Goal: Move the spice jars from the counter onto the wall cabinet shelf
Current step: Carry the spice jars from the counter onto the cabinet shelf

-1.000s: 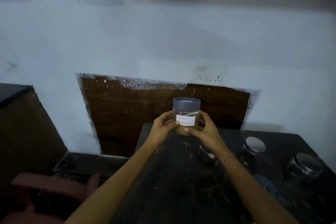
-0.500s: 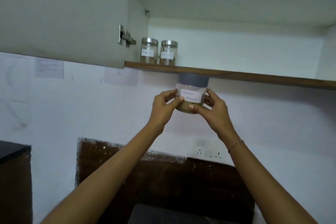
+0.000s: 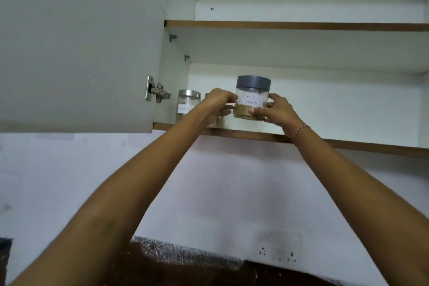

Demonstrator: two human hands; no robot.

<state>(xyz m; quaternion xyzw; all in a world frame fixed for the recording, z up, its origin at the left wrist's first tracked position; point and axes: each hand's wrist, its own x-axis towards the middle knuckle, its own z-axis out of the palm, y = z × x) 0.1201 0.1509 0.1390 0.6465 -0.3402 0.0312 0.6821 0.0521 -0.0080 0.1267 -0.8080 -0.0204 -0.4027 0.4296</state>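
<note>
You are gripping the grey-lidded jar (image 3: 252,100) from both sides, left hand (image 3: 218,102) and right hand (image 3: 276,111) curling their fingers around it, holding it over the lower shelf (image 3: 348,144), right of a steel-lidded jar (image 3: 187,105) standing farther back.

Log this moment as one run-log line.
phase: placing | both hands: left hand and right hand grip garam masala jar | location: above lower shelf | release: pending

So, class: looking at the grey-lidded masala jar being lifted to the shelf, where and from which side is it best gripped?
Grip the jar round its clear lower body, below the lid, from both sides, as the left hand and right hand do. It is upright, round and wide, so opposed sides probably hold it steadiest.
</note>
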